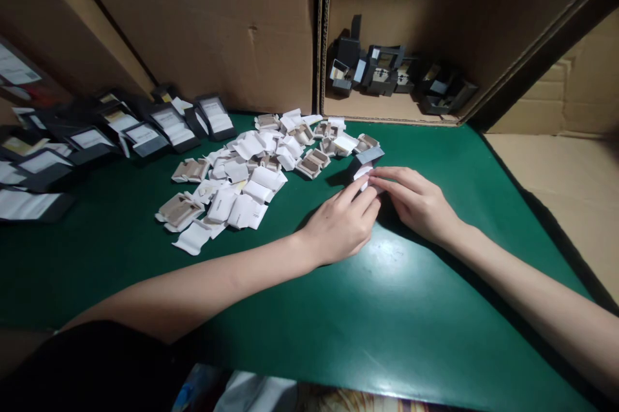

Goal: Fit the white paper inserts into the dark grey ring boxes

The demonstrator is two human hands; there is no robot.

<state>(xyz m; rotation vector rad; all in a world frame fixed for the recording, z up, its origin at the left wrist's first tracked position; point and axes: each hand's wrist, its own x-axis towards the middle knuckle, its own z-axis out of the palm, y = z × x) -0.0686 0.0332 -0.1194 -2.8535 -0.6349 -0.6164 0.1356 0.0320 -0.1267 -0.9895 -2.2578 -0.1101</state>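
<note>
A small dark box (370,155) with its lid raised stands on the green table, right of a heap of small white cartons (249,170). White card or paper (362,171) shows at its opening. My left hand (341,225) reaches the box from the left, its bent fingertips pressed on the white piece. From the right, my right hand (420,199) brings thumb and fingers together at the same spot. Both hands are closed around the box's front, and they hide most of its body. I cannot tell exactly how each fingertip grips the white piece.
Several dark boxes with white labels (171,125) crowd the green table's (309,309) left side. At the back right, a cardboard carton (387,106) lies with its opening toward me, with several open dark boxes (384,70) inside. Cardboard walls (203,25) border the table's back.
</note>
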